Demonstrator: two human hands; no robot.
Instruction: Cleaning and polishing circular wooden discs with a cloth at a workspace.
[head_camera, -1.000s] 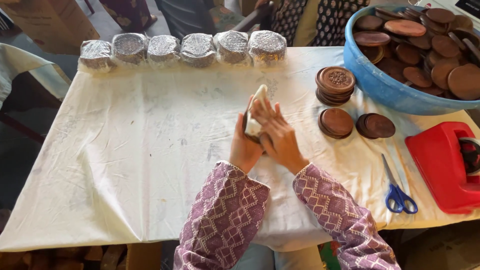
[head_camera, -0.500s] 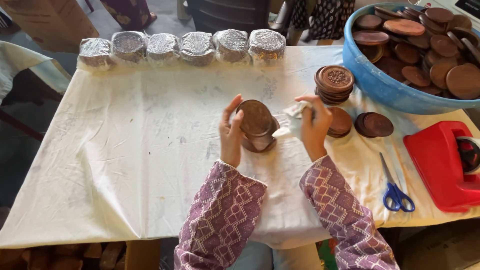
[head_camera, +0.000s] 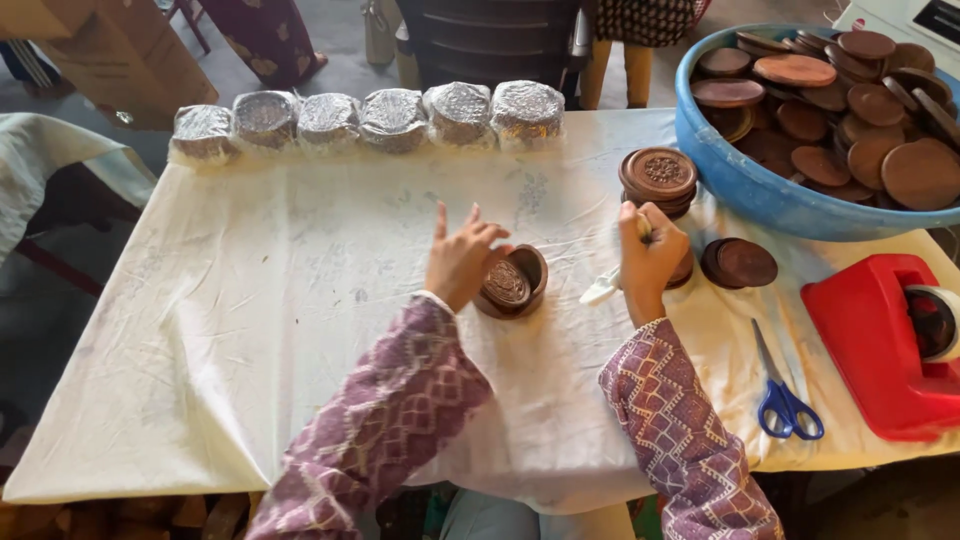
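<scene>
Left hand (head_camera: 462, 258) grip closed on the brown round box (head_camera: 512, 283), tilted on the worktop (head_camera: 250, 330) mid-cloth. Right hand (head_camera: 650, 255) grip closed around a white cloth wad (head_camera: 603, 288), just beside the box. Best done steadying the box firmly, wiping carved face evenly.

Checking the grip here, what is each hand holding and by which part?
Left hand grips the small stack of round brown carved discs by its edge. Right hand pinches a crumpled white cloth at its upper end.
</scene>
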